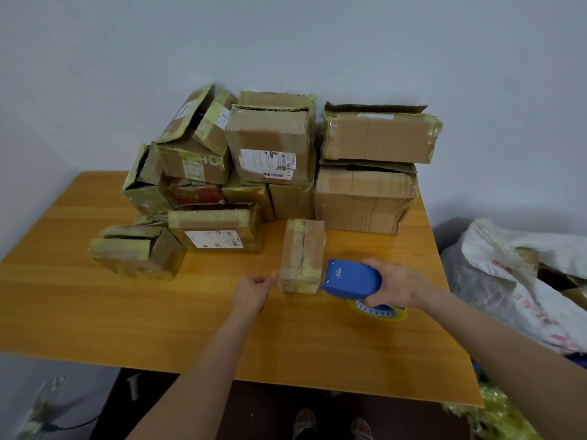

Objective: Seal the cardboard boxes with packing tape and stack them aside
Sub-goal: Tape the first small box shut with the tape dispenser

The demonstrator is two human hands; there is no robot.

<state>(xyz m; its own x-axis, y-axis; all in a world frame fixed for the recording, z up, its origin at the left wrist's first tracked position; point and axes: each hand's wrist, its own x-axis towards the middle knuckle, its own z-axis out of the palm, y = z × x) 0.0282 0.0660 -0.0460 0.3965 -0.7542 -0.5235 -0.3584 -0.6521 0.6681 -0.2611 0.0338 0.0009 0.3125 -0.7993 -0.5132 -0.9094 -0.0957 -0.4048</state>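
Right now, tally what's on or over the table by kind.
cardboard boxes: 11 that can be told apart; the pile may hide more
tape dispenser: 1
hands: 2, the left hand and the right hand, which holds the tape dispenser
total: 14

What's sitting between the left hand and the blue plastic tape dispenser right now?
In the head view, only the small tape-wrapped cardboard box lies between the left hand and the blue plastic tape dispenser, which the right hand grips.
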